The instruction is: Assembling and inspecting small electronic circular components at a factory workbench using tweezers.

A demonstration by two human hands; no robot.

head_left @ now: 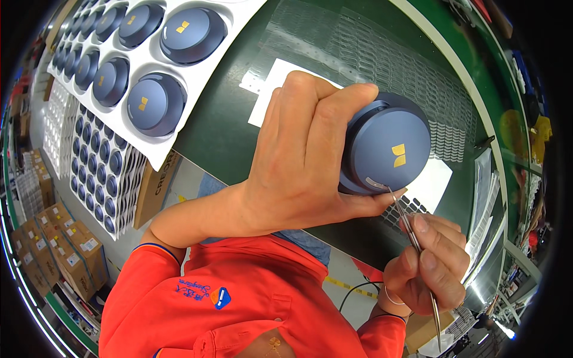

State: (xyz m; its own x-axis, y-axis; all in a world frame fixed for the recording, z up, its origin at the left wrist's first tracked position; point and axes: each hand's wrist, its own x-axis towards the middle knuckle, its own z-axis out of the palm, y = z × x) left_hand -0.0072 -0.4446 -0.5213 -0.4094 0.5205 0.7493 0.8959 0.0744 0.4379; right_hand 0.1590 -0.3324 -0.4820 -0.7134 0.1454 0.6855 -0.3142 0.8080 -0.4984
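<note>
Head view, listed near to far. Shirt (239, 298): red, blue trim at the sleeve ends, embroidered emblem on the chest. Left hand (301, 155): grasping the case, digits closed about its upper and lower edges. Right hand (433, 253): pinching the tweezers (413, 237), silver and slender, slanting up and left to the case's lower rim; whether the tips touch it we cannot tell.

Case (376, 146): one, held above the table, right of centre in our view. Round and thick; matte slate blue; smooth, slightly domed face turned up toward us. We note a two-part gold mark (399, 155) right of the face's middle, a dark curved recess at the upper left edge, and a short pale strip (376, 184) at the lower rim, next to the tweezer tips.

Beneath and behind: table (215, 128), dark green; white sheet (439, 182), partly under the case, black oblong patches at its lower side; clear sheets (370, 48), patterned in rows of small cells.

Beyond, at upper left: white tray (158, 152), its wells bearing more cases (156, 104), likewise blue and gold-marked. Farther off, we record stacked trays (122, 203) and brown cartons (71, 253).
</note>
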